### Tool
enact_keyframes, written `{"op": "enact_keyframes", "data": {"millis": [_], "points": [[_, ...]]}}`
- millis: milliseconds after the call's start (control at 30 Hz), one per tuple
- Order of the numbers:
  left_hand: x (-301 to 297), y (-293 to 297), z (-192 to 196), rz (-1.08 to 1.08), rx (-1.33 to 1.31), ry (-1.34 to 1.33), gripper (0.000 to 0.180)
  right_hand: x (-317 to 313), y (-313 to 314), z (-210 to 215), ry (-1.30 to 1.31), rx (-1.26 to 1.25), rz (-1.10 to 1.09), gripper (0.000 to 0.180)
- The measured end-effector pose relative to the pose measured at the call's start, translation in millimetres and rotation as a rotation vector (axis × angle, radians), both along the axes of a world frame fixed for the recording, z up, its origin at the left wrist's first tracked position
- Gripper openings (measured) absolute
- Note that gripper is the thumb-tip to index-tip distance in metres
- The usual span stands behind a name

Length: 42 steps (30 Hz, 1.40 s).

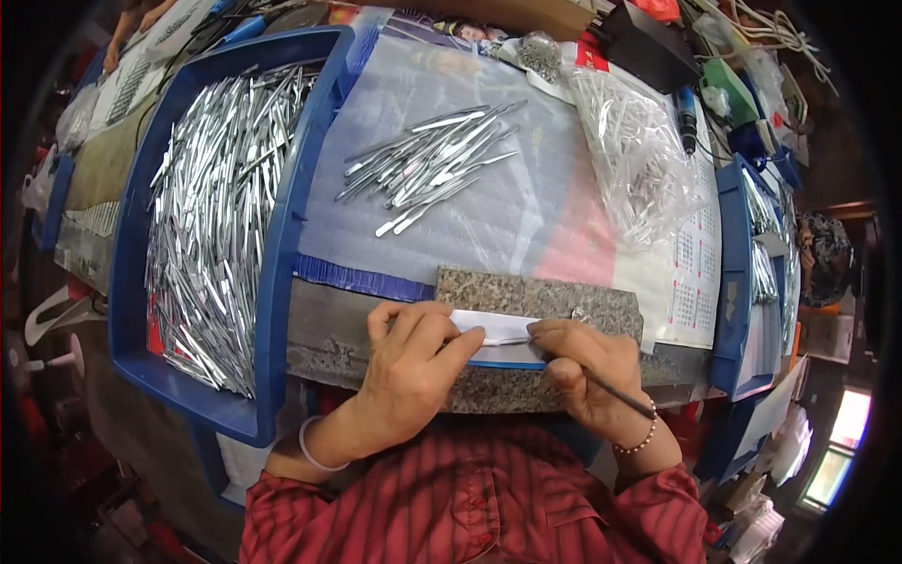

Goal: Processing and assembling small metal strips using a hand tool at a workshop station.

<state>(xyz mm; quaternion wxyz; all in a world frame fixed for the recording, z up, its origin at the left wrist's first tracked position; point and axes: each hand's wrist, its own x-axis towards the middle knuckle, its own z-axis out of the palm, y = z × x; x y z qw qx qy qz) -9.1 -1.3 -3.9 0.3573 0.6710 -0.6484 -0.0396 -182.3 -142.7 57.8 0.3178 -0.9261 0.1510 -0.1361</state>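
Observation:
My left hand [410,367] is closed on the left end of a white folded strip [498,325], which looks like paper or cloth. Pressed to the strip's right end is my right hand [590,368], its fingers closed round a slim dark rod [615,392] that sticks out past the palm toward the wrist. The rod's working end is hidden by the fingers. Below the strip, a flat pale piece with a blue edge [507,365] shows between my hands. All this lies over a speckled stone block [536,291] at the table's near edge.
Slim metal pieces lie in a loose pile [427,164] on the plastic-covered table. A large blue tray [287,221] full of similar pieces stands at left. A clear plastic bag [639,160] is at right, beyond it a smaller blue tray [731,310]. Another person's hand [113,56] shows far left.

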Motion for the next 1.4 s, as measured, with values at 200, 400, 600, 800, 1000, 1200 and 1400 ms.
{"op": "enact_keyframes", "data": {"millis": [200,400,600,800,1000,1200,1400], "points": [[6.4,10.0,-0.9,0.099,-0.021,0.109,0.020,3.8,1.1,2.3,0.003,0.147,-0.046,0.016],[7.7,9.0,4.0,0.054,0.012,0.038,0.014,30.4,14.6,-3.6,-0.013,-0.035,0.138,0.022],[13.7,15.1,0.3,0.028,0.027,0.180,0.015,33.3,11.1,0.0,0.011,0.052,0.116,0.027],[10.3,15.7,-0.1,0.044,0.020,0.159,0.021,24.5,14.6,10.1,-0.088,0.210,0.042,0.026],[9.2,14.4,0.7,0.043,0.030,0.093,0.022,22.3,25.9,30.8,-0.358,0.249,-0.017,0.053],[10.3,18.1,2.3,0.019,0.080,0.134,0.021,54.9,21.4,-2.9,-0.055,0.027,0.179,0.020],[12.0,19.0,-5.2,0.056,0.020,0.206,0.023,49.7,21.1,3.4,-0.036,0.103,0.120,0.023]]}}
